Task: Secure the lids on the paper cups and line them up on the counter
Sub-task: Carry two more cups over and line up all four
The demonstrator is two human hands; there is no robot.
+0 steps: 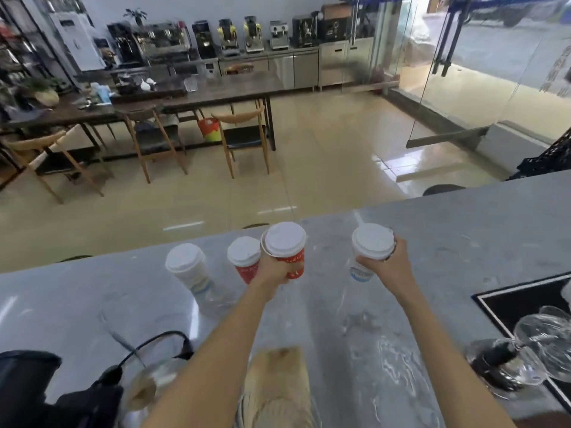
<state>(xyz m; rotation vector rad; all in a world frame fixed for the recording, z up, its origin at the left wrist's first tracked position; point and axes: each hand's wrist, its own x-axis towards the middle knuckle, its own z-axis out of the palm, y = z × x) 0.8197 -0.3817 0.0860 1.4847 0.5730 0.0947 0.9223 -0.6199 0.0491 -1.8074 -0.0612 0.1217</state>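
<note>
Both bare arms reach forward; the left hand (273,270) and the right hand (386,262) are each curled closed in a grip.

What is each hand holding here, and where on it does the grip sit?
Left hand grips a red lidded cup around its body. Right hand grips a white lidded cup around its side, below the lid.

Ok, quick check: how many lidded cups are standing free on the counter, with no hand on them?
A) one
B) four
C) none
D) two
D: only the white cup and the red cup stand free on the counter; the left hand holds another red cup, the right hand another white cup.
</note>
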